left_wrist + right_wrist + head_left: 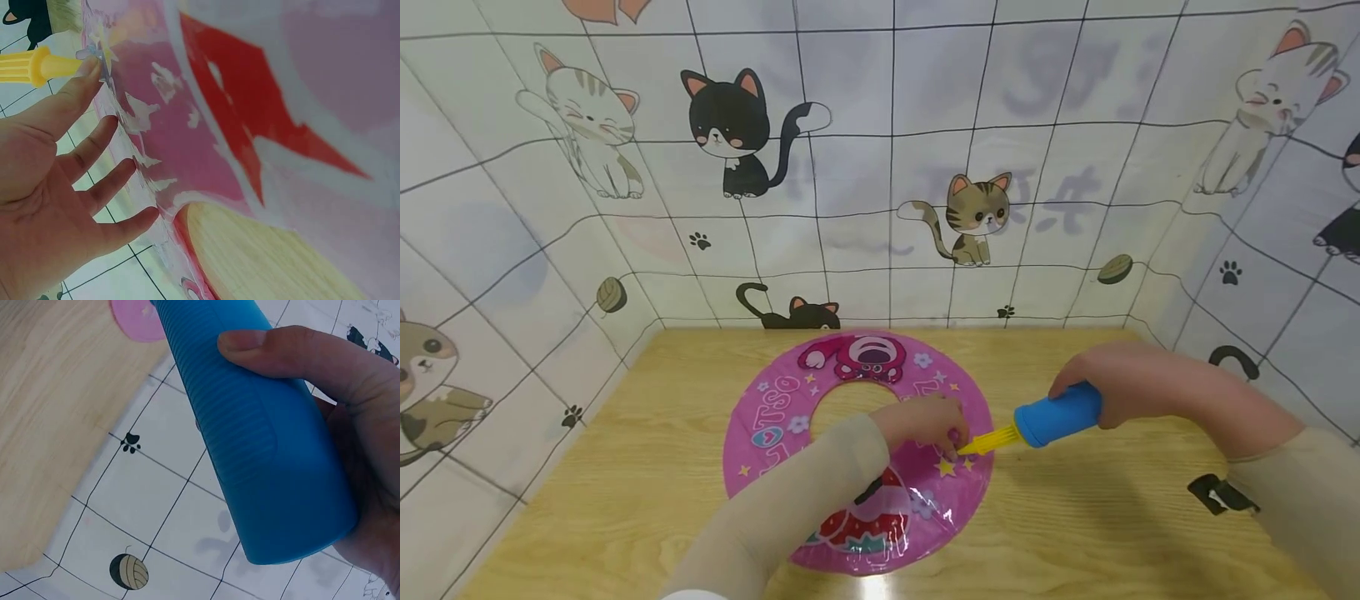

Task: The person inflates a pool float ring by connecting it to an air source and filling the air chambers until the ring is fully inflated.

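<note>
The clear valve (92, 52) of the pink vinyl ring (943, 508), central on the counter (685, 417), is pinched by the left hand (928, 421), other fingers (94, 142) spread, while the blue-and-yellow plastic pump (1058, 415), gripped by the right hand (1127, 383), is best held aligned.

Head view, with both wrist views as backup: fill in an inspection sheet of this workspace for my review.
Surface: wooden table with pale grain.
Job's things: printed pink ring on the table; blue pump, its yellow nozzle at the ring's clear valve; whether it is fully inserted cannot be told.
Clutter: nothing seen.
Left grip: left hand at the valve, thumb touching it.
Right grip: right hand wrapped around the pump's blue body.
Cables: nothing seen.
Surroundings: white wall covering with grid lines, cats and paw prints.
</note>
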A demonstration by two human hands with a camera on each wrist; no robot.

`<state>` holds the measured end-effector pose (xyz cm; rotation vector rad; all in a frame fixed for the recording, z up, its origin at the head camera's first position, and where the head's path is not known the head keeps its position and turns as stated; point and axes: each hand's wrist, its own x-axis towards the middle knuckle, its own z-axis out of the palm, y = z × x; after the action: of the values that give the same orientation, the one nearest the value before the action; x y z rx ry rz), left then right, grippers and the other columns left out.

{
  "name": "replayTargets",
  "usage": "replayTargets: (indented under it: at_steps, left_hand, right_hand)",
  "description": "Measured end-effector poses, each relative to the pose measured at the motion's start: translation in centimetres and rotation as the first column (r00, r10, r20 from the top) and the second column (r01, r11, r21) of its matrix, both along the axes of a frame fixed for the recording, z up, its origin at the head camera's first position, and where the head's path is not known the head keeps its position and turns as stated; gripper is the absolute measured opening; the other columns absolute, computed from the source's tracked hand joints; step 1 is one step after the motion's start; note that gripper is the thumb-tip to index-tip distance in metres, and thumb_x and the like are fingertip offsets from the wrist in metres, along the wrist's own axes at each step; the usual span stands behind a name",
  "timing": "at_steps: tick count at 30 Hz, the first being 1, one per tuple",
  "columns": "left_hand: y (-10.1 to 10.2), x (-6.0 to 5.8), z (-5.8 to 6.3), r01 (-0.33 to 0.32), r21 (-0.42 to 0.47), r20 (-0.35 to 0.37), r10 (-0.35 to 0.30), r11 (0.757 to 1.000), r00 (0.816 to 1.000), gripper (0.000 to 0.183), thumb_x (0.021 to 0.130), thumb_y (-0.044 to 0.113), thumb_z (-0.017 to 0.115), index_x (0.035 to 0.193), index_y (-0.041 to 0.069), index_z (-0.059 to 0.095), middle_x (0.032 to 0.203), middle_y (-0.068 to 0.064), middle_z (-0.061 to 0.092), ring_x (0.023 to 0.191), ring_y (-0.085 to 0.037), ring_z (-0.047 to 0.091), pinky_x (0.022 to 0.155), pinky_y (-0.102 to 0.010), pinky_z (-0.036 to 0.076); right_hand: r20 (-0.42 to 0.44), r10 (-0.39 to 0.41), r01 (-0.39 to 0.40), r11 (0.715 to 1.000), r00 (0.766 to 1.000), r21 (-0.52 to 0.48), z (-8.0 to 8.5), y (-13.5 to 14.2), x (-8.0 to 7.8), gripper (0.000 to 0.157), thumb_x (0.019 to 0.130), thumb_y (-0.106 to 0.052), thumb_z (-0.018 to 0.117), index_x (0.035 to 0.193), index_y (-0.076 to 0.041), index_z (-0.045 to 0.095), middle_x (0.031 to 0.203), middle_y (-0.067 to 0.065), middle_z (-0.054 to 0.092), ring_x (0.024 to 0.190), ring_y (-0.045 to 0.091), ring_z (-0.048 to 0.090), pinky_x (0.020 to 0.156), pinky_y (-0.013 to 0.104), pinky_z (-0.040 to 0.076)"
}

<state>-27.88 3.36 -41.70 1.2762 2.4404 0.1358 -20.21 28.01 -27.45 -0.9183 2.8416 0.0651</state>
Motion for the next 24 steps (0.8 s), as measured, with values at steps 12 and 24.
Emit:
replayTargets:
  at_steps: [12,24]
  left_hand:
    - [-0.2,0.1,-0.3,0.033,-0.006,-0.07,-0.034,0.999,0.997,0.01,0.084,0.033,0.073,0.092,0.027,0.073,0.093,0.01,0.051,0.087,-0.008,0.046,0.078,-0.02,0.041]
    - [-0.3,0.0,-0.9,-0.052,0.042,-0.055,0.054,0.998,0.997,0.013,0.078,0.033,0.082,0.083,0.024,0.074,0.085,0.013,0.054,0.079,-0.005,0.05,0.072,-0.017,0.044]
  right_hand:
    - [-0.047,0.018,-0.016,0.999,0.999,0.044,0.4,-1.1,0.1,0.043,0.059,-0.008,0.09,0.096,-0.025,0.076,0.088,-0.012,0.066,0.073,0.009,0.055,0.062,0.037,0.05]
    - [-0.016,-0.036,0.037,0.999,0.999,0.034,-0.1,-0.2,1.0,0.049,0.061,-0.013,0.091,0.106,-0.026,0.076,0.099,-0.004,0.07,0.081,0.02,0.061,0.07,0.047,0.054]
